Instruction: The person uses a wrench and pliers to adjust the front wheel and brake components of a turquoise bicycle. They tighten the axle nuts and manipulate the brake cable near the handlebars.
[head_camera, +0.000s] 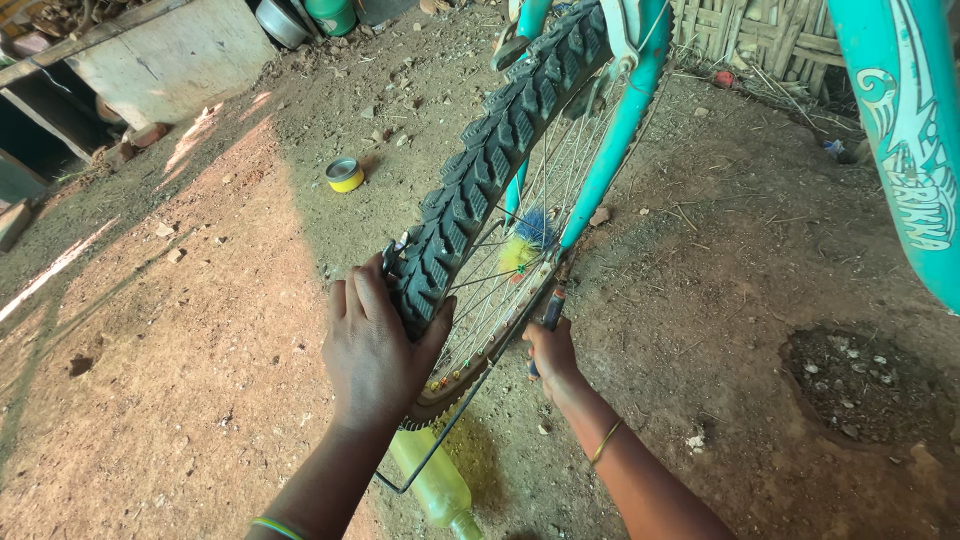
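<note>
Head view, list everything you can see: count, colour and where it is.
Tyre: one, black, knobbly, centre.
Frame: one, teal, top and right.
Hub brush: one, blue and yellow, among the spokes.
Tin: one, yellow, on the dirt upper left.
Bottle: one, yellowish, lying under the wheel.
Tool: one, dark handle, at the rim.
Left hand: on the tyre.
Right hand: grips the tool.

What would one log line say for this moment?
left hand: grips tyre | right hand: holds tool at wheel rim | bottle on ground
</note>
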